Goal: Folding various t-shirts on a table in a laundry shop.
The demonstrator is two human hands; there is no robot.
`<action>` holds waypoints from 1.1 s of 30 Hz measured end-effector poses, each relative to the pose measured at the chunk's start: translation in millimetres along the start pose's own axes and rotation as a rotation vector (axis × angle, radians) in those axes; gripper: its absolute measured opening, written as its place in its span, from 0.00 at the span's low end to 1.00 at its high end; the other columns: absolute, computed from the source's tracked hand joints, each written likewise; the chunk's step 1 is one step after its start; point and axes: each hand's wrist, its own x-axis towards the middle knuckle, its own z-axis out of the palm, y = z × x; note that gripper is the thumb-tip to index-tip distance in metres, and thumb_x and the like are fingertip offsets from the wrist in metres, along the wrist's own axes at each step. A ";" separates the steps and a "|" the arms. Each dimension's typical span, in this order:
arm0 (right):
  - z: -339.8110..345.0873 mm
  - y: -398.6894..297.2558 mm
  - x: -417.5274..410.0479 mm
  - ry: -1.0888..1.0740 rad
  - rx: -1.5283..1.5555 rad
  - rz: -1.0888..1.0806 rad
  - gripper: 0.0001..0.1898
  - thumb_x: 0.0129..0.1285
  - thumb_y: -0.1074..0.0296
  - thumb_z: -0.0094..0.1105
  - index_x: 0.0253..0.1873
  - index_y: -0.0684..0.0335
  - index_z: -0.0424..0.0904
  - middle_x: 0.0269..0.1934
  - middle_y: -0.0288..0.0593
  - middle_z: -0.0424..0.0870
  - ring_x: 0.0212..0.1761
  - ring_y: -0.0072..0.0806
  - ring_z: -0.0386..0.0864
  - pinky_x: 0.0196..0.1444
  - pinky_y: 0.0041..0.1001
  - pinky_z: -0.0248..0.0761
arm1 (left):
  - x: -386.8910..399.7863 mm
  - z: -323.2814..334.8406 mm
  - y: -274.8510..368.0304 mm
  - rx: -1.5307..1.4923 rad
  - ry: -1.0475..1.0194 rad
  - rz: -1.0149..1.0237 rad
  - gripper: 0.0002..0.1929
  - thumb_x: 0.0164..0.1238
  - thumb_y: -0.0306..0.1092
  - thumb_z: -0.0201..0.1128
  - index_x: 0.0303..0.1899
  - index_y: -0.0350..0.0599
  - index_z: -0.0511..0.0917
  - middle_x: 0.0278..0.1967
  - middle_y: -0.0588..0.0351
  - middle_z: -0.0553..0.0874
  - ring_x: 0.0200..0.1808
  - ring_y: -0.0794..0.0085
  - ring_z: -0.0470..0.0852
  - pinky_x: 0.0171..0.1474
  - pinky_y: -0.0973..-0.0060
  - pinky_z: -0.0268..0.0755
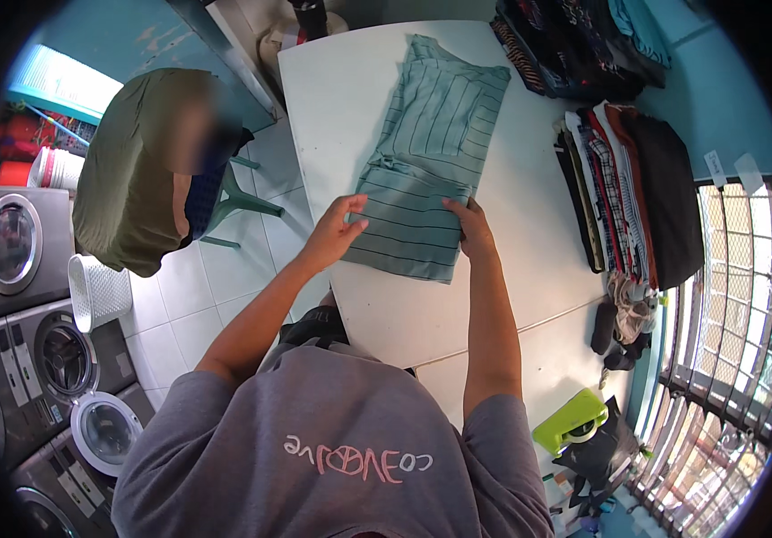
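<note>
A teal garment with dark stripes (419,222) lies partly folded on the white table (386,313), its lower end a neat rectangle and its upper part creased. At its left edge is my left hand (340,228), thumb and fingers apart, with no cloth seen between them. My right hand (472,225) is at the garment's right edge, its thumb lying over the cloth and its fingers along the side; whether cloth is pinched there is hard to see.
Folded clothes (618,195) stand in a row on the table's right, with dark garments (567,47) beyond. A green container (571,420) sits nearer right. Leftward are a laundry-filled or cloth-covered bulk (137,175), a green plastic chair (241,202), a white basket (97,292) and washing machines (16,239).
</note>
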 end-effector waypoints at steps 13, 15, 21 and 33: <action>-1.8 -36.7 -55.6 -0.487 -0.071 0.175 0.30 0.49 0.82 0.62 0.60 0.66 0.71 0.49 0.37 0.79 0.50 0.23 0.75 0.57 0.24 0.64 | 149.1 -21.5 11.8 -0.639 -0.797 -0.208 0.39 0.69 0.67 0.26 0.69 0.47 0.56 0.65 0.49 0.68 0.67 0.64 0.64 0.67 0.68 0.50; 0.0 -35.3 -56.6 -0.548 -0.101 0.211 0.31 0.46 0.85 0.64 0.59 0.65 0.72 0.49 0.36 0.79 0.51 0.23 0.74 0.56 0.23 0.65 | 155.2 -6.2 6.7 -0.705 -0.978 -0.322 0.41 0.67 0.69 0.25 0.69 0.47 0.56 0.63 0.46 0.69 0.65 0.63 0.66 0.67 0.69 0.52; -4.5 -31.0 -50.5 -0.782 -0.156 0.205 0.30 0.48 0.76 0.65 0.60 0.69 0.70 0.43 0.35 0.79 0.47 0.18 0.72 0.54 0.19 0.64 | 124.2 11.0 5.8 -0.667 -1.182 -0.645 0.47 0.60 0.75 0.36 0.66 0.41 0.60 0.60 0.44 0.72 0.64 0.63 0.67 0.64 0.63 0.61; -42.1 23.5 -1.6 0.172 -0.027 0.090 0.32 0.63 0.47 0.55 0.63 0.64 0.61 0.50 0.45 0.76 0.44 0.28 0.77 0.46 0.30 0.71 | 95.2 -35.2 -29.2 -0.678 -0.513 -0.593 0.42 0.63 0.69 0.44 0.68 0.45 0.55 0.59 0.59 0.73 0.59 0.69 0.72 0.58 0.70 0.65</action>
